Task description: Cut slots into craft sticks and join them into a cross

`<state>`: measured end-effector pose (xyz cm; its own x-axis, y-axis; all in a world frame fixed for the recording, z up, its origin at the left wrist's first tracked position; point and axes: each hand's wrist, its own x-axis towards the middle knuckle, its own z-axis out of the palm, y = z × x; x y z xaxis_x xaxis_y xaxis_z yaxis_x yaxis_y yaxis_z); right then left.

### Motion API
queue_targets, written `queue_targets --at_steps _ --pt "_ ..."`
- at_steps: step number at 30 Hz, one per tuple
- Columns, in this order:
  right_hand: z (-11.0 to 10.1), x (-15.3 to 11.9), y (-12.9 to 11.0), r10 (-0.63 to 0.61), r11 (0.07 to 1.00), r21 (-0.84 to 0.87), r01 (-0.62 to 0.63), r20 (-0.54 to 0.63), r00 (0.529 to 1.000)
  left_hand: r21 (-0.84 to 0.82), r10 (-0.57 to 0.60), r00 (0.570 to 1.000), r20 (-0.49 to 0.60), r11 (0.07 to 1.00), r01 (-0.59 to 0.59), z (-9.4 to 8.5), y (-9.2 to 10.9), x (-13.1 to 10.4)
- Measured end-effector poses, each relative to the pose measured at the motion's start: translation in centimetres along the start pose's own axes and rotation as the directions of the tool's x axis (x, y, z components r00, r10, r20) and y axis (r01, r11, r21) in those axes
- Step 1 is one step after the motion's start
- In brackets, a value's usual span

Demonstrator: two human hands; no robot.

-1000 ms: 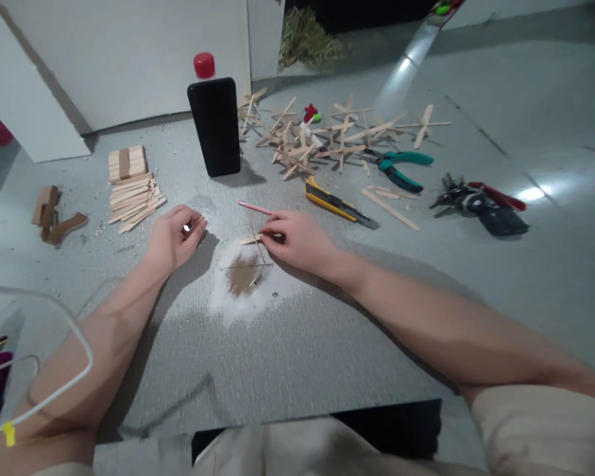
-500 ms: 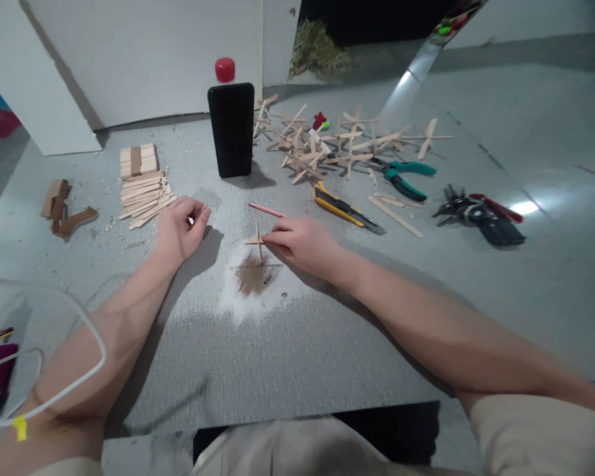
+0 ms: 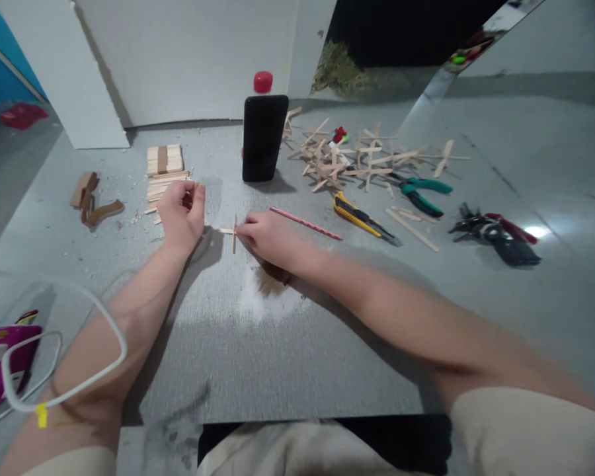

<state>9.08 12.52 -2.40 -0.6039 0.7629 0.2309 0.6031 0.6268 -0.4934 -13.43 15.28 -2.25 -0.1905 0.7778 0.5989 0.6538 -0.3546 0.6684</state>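
Observation:
My right hand [image 3: 272, 237] pinches a small cross of two wooden craft sticks [image 3: 234, 242] at one end, holding it over the grey tabletop. My left hand [image 3: 179, 215] is closed, thumb against curled fingers, in front of a fanned pile of loose craft sticks [image 3: 164, 182]; whatever sits between the fingertips is too small to make out. Behind that pile lies a banded bundle of sticks [image 3: 175, 158]. A red striped pencil [image 3: 307, 223] rests just beyond my right hand. Below that hand is a white patch with a brown smudge [image 3: 268, 291], partly covered by the forearm.
A black phone [image 3: 264, 139] leans upright against a red-capped bottle [image 3: 262, 82]. Joined stick crosses [image 3: 327, 162] are heaped at the back right, near teal-handled pliers [image 3: 421, 193], a yellow utility knife [image 3: 359, 215] and dark pliers [image 3: 498, 231]. A white cable [image 3: 116, 324] loops over my left forearm.
My right hand has moved left with the stick cross, away from above the white patch and nearer my left hand. The left hand now covers more of the loose sticks. The view has shifted.

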Motion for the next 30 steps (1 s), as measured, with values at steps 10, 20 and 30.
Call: queue_targets --at_steps 10,20,30 --pt "2.0 5.8 -2.4 -0.084 0.988 -0.129 0.082 -0.015 0.996 -0.096 -0.036 0.97 -0.239 0.995 0.013 -0.8 -2.3 1.8" --pt "-3.0 -3.4 3.2 -0.071 0.991 -0.116 0.06 -0.097 0.993 -0.08 0.041 0.999 -0.019 0.996 -0.043 -0.1 -1.4 0.8" --pt "-2.2 -5.1 5.6 -0.031 1.0 -0.003 0.031 -0.126 0.991 -0.036 0.122 0.981 0.15 0.992 -0.118 0.0 0.7 -0.2"
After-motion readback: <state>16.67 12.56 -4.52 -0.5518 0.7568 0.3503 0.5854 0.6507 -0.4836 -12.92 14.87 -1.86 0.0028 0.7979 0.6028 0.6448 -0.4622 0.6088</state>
